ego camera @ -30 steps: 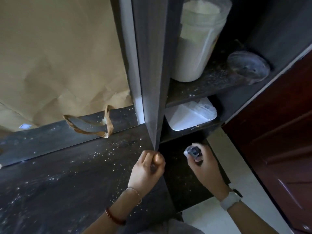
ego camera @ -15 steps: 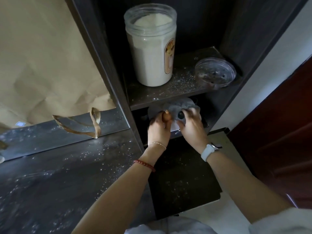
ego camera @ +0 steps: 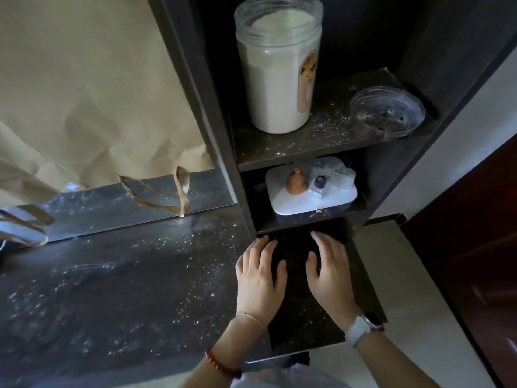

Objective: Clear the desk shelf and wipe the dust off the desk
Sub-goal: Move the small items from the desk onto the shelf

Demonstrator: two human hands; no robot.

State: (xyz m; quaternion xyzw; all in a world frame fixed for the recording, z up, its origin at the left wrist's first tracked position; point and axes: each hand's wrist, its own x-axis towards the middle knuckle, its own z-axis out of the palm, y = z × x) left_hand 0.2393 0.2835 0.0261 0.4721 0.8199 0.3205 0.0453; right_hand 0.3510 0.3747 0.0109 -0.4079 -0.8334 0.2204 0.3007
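**Dim corner, dark furniture, pale floor**

The room is dim, with soft light falling from the left. A dark wood-grain desk (ego camera: pixel 112 289) meets a tall shelf unit (ego camera: pixel 436 37) of the same finish. Behind the desk, crumpled brown paper (ego camera: pixel 84 93) covers what may be a window or wall. To the right stand a pale wall (ego camera: pixel 461 121), a dark reddish door (ego camera: pixel 475 261) and a light tiled floor (ego camera: pixel 405 317).
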